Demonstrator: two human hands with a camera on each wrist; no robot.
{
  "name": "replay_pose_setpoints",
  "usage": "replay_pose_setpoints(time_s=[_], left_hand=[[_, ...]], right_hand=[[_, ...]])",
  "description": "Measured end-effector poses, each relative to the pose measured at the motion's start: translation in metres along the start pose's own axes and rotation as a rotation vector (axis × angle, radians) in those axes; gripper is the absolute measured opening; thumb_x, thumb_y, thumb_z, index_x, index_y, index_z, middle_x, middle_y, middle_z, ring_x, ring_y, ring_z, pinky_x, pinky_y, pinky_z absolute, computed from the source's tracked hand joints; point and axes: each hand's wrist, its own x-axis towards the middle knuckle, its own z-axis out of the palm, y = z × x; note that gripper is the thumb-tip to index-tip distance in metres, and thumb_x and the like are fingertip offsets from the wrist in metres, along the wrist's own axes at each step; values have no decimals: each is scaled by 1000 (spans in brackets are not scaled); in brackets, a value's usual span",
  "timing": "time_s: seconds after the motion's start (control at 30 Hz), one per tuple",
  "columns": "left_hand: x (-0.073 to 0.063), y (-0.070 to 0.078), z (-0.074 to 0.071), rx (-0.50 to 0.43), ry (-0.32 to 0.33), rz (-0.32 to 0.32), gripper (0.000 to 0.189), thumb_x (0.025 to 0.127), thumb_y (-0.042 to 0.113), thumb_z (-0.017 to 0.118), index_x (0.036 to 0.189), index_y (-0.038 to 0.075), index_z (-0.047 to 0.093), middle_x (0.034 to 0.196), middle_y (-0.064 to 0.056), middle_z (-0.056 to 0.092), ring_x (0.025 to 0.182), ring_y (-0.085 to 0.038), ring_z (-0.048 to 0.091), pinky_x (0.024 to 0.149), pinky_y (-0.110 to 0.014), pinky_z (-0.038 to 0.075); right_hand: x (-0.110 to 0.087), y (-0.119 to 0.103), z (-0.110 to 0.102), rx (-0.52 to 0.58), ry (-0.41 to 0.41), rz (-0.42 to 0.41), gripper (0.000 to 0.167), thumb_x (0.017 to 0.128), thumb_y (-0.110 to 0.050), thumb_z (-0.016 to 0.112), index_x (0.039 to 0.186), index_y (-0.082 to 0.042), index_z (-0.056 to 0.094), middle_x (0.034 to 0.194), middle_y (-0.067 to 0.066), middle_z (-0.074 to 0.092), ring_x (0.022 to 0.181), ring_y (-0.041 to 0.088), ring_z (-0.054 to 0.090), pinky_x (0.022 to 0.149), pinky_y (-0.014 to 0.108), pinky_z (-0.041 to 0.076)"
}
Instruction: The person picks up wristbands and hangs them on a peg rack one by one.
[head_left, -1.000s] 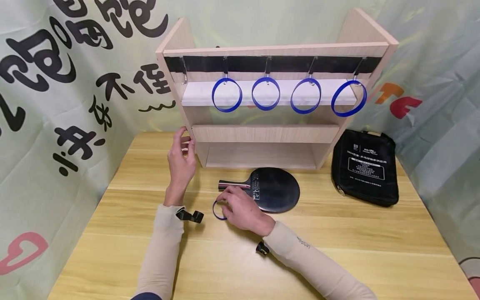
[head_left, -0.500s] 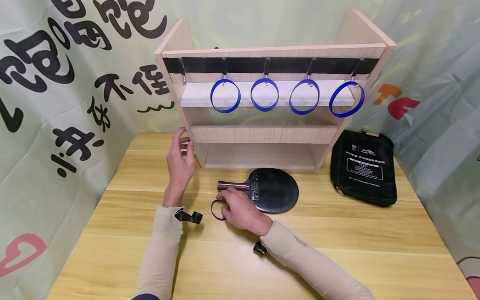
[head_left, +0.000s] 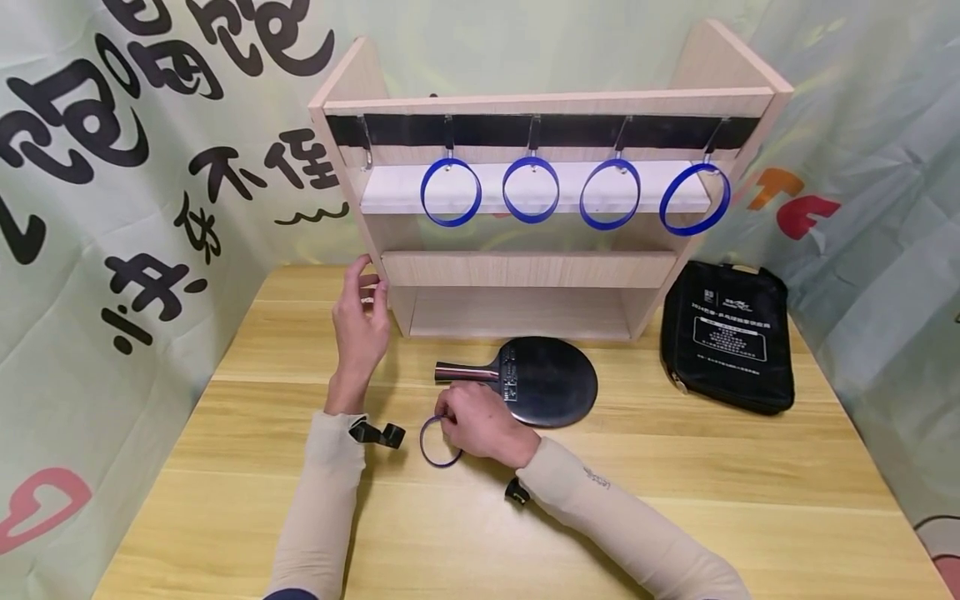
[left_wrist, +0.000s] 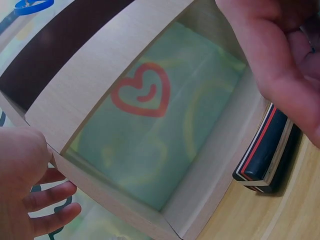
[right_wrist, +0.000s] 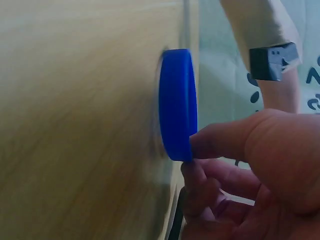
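Observation:
In the head view my right hand (head_left: 483, 423) pinches a thin blue ring (head_left: 422, 444) by its edge, left of the paddle. The right wrist view shows this ring (right_wrist: 176, 105) standing on edge against or just off the table, thumb and fingertips at one end of it. My left hand (head_left: 358, 327) rests beside the left side panel of a pale wooden shelf (head_left: 528, 268), fingers loosely bent and touching it. A black table tennis paddle (head_left: 557, 382) lies between the shelf and my right hand. Several blue rings (head_left: 452, 223) hang from hooks along the shelf's black strip.
The leftmost hook (head_left: 367, 150) carries no ring. A black zipped case (head_left: 727, 337) lies on the right of the wooden table (head_left: 637, 500), beside the shelf. A printed curtain (head_left: 150, 400) borders the table at the back and sides.
My right hand has closed its fingers on the ring's edge and drawn it slightly toward the front of the table. My left hand stays at the shelf's side.

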Motion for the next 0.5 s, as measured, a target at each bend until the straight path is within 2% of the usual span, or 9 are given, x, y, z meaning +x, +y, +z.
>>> replay_pose_setpoints(time_s=[0.1,0.2,0.37,0.5], left_hand=[[1,2,0,-6,2,8,43,111,7,61,154,5,54,124,-30,75,102,-44,76,80,-46,59],[1,3,0,-10,3,12,43,110,6,61,153,4,54,123,-30,75,102,-44,76,79,-49,59],[0,2,0,4,7,6,44,110,5,61,153,5,55,123,-30,76,101,-43,76,78,-39,58],[0,2,1,10,13,-1,44,109,4,62,153,6,55,122,-29,76,101,-42,76,78,-32,57]], right_hand=[[0,4,-1,126,-7,-14,5,93,-7,78,95,-11,79,86,-2,72,80,9,64,74,24,53],[-1,8,-2,246,-32,-22,6,92,-5,78,93,-10,75,82,-4,71,75,3,60,73,19,52],[-4,12,-5,388,-98,-21,6,93,-4,77,96,-9,75,86,-2,75,76,1,62,73,18,53],[-7,13,-10,533,-177,18,8,94,-2,79,101,-5,77,87,2,76,72,9,69,68,20,58]])
